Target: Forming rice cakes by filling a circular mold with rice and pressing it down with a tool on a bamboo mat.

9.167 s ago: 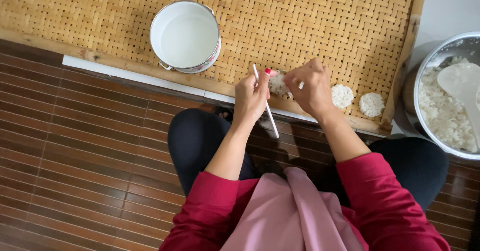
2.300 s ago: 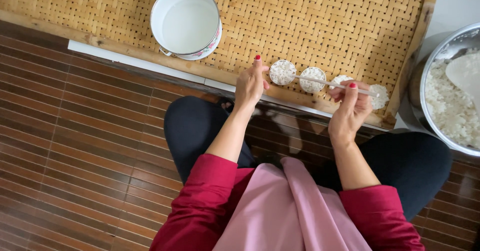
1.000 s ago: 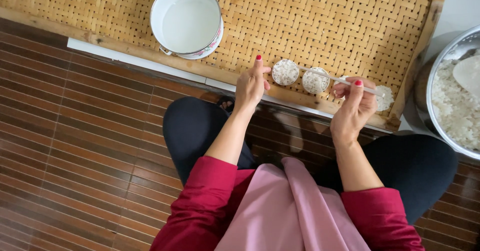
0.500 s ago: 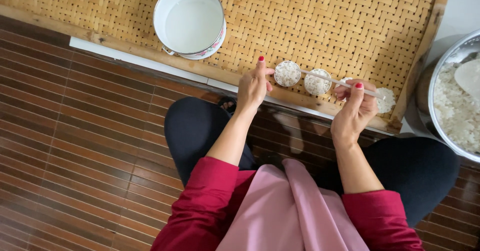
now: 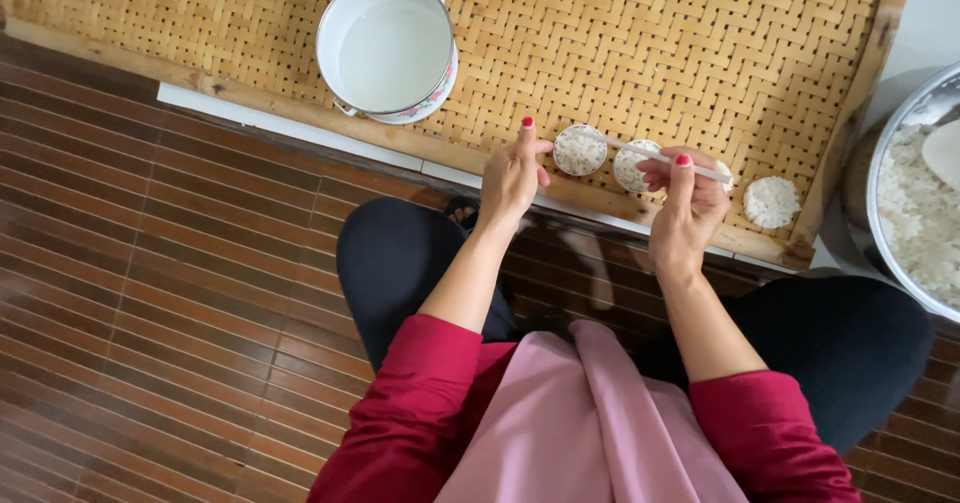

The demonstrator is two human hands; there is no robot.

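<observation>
My left hand (image 5: 513, 175) rests on the near edge of a woven bamboo tray (image 5: 640, 53), fingers touching a small round white ring mould (image 5: 579, 150) filled with rice. My right hand (image 5: 683, 203) holds a thin white stick (image 5: 640, 151) whose tip lies across the rice in that mould. A second rice disc (image 5: 632, 166) lies just right of the mould, partly behind my right hand. Another rice disc (image 5: 772, 202) lies near the tray's right corner.
A white enamel pot (image 5: 387, 47) with pale liquid stands on the tray to the left. A large metal bowl of cooked rice (image 5: 915, 208) with a white paddle sits at the right edge. Dark slatted flooring lies under my black-clad knees.
Nine seconds ago both hands worked together at the tray edge. Since then a row of rice discs has formed, and my right hand has swung the stick leftward onto the mould.
</observation>
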